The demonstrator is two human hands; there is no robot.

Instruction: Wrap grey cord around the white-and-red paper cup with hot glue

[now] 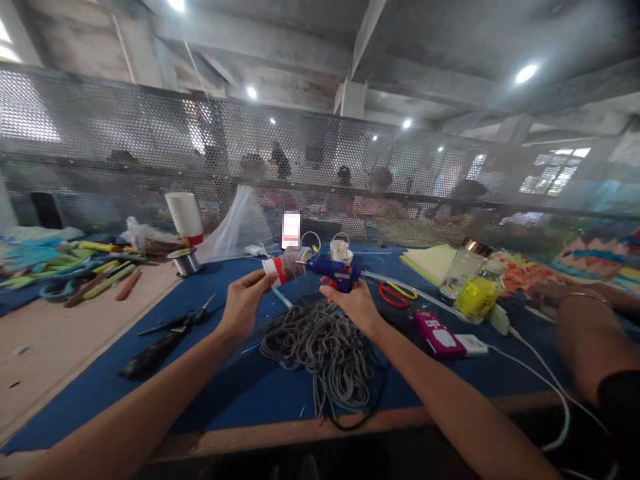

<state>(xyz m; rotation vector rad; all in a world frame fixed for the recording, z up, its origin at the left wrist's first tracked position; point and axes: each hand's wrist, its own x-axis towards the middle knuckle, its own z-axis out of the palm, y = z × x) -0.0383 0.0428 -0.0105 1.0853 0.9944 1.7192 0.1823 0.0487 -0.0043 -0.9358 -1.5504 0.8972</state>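
My left hand (249, 297) pinches a red-and-white paper cup (273, 272) lying on its side in the air, with grey cord wrapped around part of it. My right hand (353, 300) is closed around a blue glue gun (334, 269), whose nozzle points left and is close to or touching the cord-wrapped part; I cannot tell which. Below both hands, a loose heap of grey cord (320, 350) lies on the blue mat (210, 400). Red-and-yellow-handled scissors (393, 295) lie just right of my right hand.
Black-handled pliers (175, 337) lie at left, near a wire spool (186, 263) and stacked paper cups (183, 213). A lit phone (291, 230) stands behind. On the right are a magenta box (439, 335), a yellow-wrapped bottle (477, 293), white cables and another person's arm (583, 327).
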